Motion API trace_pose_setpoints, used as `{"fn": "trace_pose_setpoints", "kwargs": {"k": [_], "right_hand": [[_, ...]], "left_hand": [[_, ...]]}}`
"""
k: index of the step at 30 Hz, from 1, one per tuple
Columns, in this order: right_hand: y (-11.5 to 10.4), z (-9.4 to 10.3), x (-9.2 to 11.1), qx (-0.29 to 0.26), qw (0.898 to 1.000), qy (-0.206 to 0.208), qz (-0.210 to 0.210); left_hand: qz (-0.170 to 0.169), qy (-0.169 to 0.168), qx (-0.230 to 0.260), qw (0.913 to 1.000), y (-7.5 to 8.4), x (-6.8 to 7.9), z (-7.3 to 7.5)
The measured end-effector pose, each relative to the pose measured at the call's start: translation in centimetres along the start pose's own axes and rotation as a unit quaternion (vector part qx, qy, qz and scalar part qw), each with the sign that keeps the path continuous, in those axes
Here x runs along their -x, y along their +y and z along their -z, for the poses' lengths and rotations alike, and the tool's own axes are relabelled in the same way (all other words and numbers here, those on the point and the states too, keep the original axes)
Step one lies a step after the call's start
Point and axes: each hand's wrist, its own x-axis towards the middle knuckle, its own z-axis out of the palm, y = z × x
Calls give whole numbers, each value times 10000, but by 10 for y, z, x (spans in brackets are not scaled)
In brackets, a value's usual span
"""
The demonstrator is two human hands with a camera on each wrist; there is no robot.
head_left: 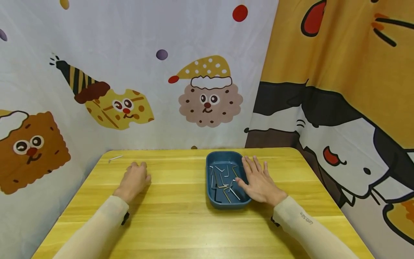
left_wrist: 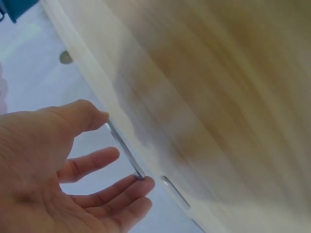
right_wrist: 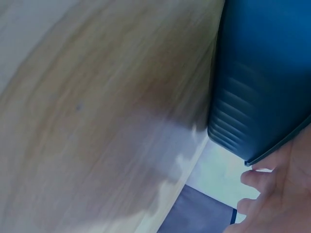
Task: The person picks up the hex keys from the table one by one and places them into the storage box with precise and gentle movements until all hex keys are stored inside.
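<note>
My left hand (head_left: 133,181) is above the left part of the table. In the left wrist view it pinches a silver hex key (left_wrist: 125,151) between the thumb tip and the fingertips. Another L-shaped hex key (head_left: 115,158) lies beyond that hand near the far left corner. On the right stands a dark blue rectangular tray (head_left: 226,205) holding several silver, brass-coloured and black hex keys (head_left: 223,183). My right hand (head_left: 260,185) rests at the tray's right rim, fingers straight and spread, the thumb reaching over the edge. The hex key in the left hand is hidden in the head view.
The yellow wood-grain table (head_left: 174,230) ends at its far edge against a white cartoon-print cloth (head_left: 129,43). An orange, black and white printed cloth (head_left: 339,72) hangs along the right side.
</note>
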Motion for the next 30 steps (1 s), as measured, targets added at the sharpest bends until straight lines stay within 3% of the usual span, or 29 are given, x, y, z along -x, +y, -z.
{"fn": "trace_pose_setpoints", "kwargs": {"k": [11,20,30], "right_hand": [[1,4,2,-54,10000,7,-14],[3,6,0,-35,10000,81,-12],[5,2,1,43,10000,83,-32]], "left_hand": [[-603,288,220,9975,35,-1,2],[-1216,574,187,9907,65,3,6],[-1696,834,46,9820,88,0,9]]}}
